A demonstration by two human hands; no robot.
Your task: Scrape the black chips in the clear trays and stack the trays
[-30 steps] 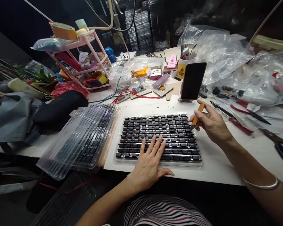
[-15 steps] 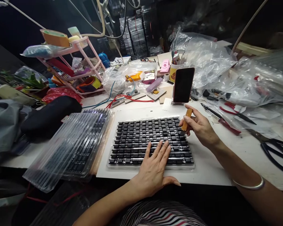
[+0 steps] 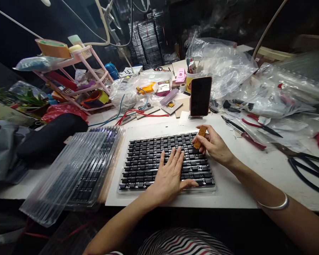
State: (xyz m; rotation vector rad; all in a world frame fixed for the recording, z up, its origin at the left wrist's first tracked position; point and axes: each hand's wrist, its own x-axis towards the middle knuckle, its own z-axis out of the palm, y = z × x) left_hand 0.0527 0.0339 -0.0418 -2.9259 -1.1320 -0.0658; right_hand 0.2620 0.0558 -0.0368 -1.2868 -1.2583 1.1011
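Note:
A clear plastic tray (image 3: 122, 191) lies in front of me, filled with rows of small black electronic parts (image 3: 142, 164). My left hand (image 3: 168, 175) rests flat on these rows with its fingers spread. At the tray's upper right corner, my right hand (image 3: 215, 143) pinches a small amber-brown block (image 3: 200, 137) between thumb and fingers. The block is held tilted, its lower end close over the parts; whether it touches them I cannot tell.
Left of the tray, clear ribbed covers (image 3: 77, 159) lie over more filled trays. Behind it stands a phone (image 3: 200, 96). Scissors (image 3: 303, 156), red-handled pliers (image 3: 260, 125) and a screwdriver-like tool (image 3: 244, 134) lie at right. Plastic bags (image 3: 223, 67) and a pink rack (image 3: 87, 67) stand behind.
My left hand has slid a little farther up the tray. My right hand has shifted slightly left with the amber-brown block. The whole view has moved slightly.

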